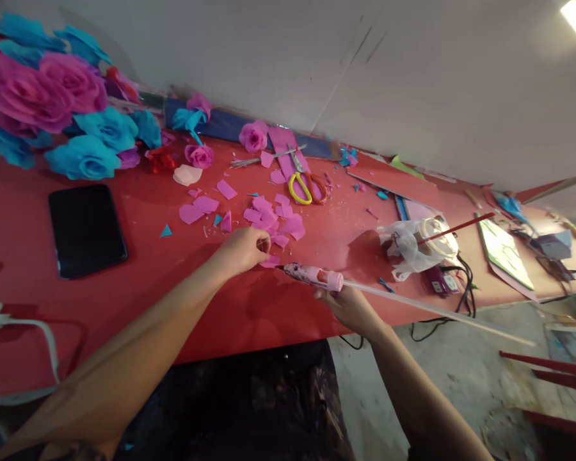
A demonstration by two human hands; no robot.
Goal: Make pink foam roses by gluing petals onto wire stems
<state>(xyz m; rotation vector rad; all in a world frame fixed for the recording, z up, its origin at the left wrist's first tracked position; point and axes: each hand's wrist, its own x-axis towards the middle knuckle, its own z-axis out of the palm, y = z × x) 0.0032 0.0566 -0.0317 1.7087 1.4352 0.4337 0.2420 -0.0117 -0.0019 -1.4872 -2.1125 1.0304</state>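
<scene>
My right hand [350, 310] is wrapped round a pink glue gun [312, 275], with a long clear glue stick [436, 312] jutting from its back end. The gun's nozzle points left, close to a small pink paper petal [271, 262]. That petal is pinched at the fingertips of my left hand [244, 250]. A thin wire seems to show between those fingers, too fine to make out surely. Just beyond my left hand lie several loose pink paper petals [266, 218] on the red table [211, 333].
Yellow-and-orange-handled scissors [301, 186] lie behind the petals. Blue and pink paper flowers [89, 155] crowd the back left, above a black phone [87, 230]. To the right stand a plastic bag [400, 246] and a purple power socket [441, 282] with black cables. A wall [278, 57] closes the back.
</scene>
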